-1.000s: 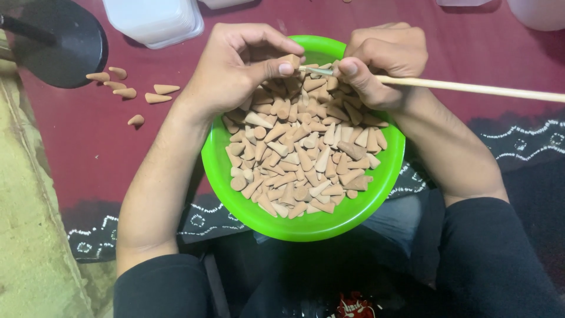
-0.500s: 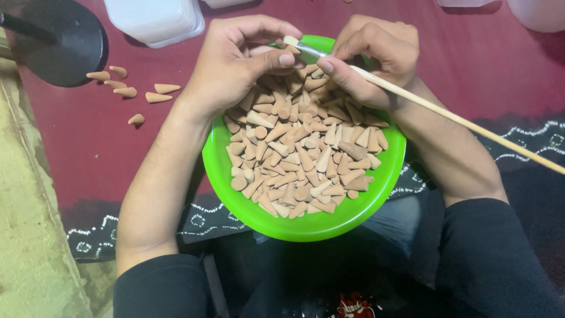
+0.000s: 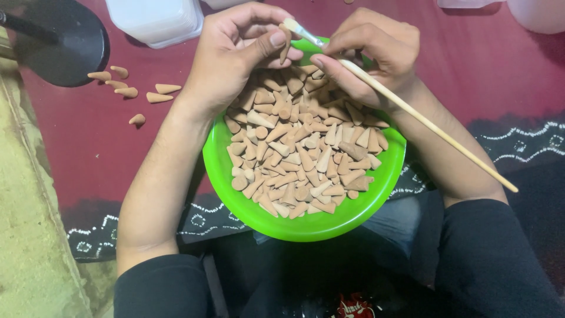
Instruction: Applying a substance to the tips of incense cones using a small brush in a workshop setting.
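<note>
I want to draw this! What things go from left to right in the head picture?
Black disc → loose cones → left hand → right hand → stick's far end.

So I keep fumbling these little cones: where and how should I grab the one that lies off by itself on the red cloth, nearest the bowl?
Probably pinch the lone cone across its wide, rounded base, thumb and forefinger coming down from above. It lies on its side on the maroon cloth, apart from the other loose cones, so both flanks are free. The narrow tip would likely slip; the base gives the broader hold.
</note>
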